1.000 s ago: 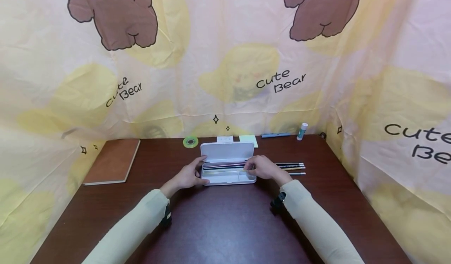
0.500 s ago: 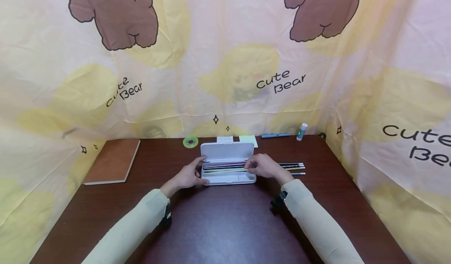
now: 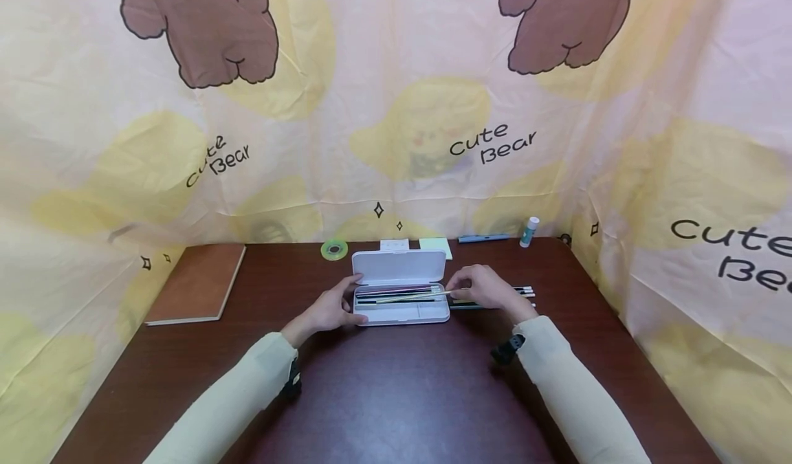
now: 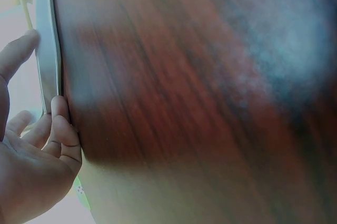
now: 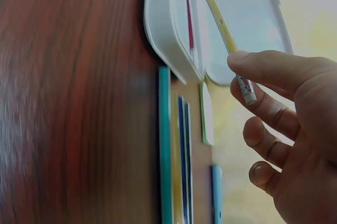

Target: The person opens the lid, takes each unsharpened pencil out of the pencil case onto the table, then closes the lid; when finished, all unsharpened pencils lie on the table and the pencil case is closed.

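Observation:
A white pencil case (image 3: 399,269) stands on the table with its lid raised and several pencils in its tray. My left hand (image 3: 328,309) grips its left end, the thumb at the front rim. In the left wrist view, curled fingers lie at the corner of the case (image 4: 49,60). Just past the case's right end, my right hand (image 3: 482,286) pinches a yellow pencil (image 5: 216,13) by its eraser end, between thumb and index finger. The pencil slants down leftward over the tray. Beneath that hand, several more pencils (image 3: 526,290) lie on the table, one of them teal (image 5: 165,145).
A brown notebook (image 3: 196,284) lies at the back left. Along the far edge are a green tape roll (image 3: 335,249), a white pad (image 3: 394,245), pale green sticky notes (image 3: 441,246), a blue pen (image 3: 484,238) and an upright glue stick (image 3: 529,232). A printed curtain hangs behind.
My right hand has moved right, from over the case's right end to beside it, and the yellow pencil in its fingers now tilts upward at the eraser. The left hand has stayed put.

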### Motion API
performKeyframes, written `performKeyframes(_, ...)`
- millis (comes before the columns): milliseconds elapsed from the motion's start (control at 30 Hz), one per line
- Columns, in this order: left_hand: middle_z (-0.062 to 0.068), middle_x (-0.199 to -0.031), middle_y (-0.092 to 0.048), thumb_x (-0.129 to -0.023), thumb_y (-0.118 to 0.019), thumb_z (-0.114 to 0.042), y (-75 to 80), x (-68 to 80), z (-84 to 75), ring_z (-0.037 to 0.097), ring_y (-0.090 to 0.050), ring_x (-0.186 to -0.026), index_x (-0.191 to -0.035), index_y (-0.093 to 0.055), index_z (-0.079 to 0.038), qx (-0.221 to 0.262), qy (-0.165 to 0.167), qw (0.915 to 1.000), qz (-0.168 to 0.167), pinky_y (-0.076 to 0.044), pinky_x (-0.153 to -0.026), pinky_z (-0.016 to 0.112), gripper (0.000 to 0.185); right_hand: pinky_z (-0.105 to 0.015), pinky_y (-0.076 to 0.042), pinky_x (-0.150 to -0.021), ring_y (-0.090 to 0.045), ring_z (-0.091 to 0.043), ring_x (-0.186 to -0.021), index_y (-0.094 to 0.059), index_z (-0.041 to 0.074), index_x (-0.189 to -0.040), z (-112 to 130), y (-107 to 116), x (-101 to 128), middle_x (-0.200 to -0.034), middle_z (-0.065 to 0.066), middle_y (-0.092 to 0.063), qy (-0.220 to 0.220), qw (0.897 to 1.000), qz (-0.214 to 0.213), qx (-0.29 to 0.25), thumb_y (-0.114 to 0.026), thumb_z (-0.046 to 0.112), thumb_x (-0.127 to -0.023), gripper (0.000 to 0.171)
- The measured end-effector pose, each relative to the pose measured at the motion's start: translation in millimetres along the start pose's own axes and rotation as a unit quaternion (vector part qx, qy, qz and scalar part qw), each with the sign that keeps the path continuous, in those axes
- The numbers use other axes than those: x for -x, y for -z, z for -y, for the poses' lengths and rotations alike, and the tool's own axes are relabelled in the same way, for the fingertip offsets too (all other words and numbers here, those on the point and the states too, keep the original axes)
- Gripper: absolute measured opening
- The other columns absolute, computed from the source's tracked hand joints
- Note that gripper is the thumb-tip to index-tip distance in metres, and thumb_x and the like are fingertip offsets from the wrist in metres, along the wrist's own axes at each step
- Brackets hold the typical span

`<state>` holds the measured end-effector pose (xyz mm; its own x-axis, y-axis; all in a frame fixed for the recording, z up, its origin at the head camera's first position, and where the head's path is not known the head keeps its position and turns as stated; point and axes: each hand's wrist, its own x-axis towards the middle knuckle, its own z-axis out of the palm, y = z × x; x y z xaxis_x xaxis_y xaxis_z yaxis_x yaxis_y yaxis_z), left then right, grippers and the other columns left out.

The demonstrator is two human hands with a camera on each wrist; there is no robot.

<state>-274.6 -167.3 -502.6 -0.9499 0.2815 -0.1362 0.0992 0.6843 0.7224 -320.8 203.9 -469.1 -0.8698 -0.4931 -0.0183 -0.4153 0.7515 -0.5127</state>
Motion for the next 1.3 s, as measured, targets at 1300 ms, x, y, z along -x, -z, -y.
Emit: performKeyframes(1300,0.007,-0.146,-0.054,-0.076,-0.088,-0.032,0.2,0.2,-0.4,0.016,-0.056,-0.078,-0.155,-0.031,-0.027,0.004,0.004,1.0,-0.001,-0.047,-0.069,0.028,0.097,-0.04,-0.047,-0.086,-0.059,-0.018,-0.092,-0.077,0.021,-0.099,-109.5,45.9,89.5,-0.098,0.002,-0.073,-0.081,0.995,-0.048,-0.013,-0.073,0.023,-0.092,0.008)
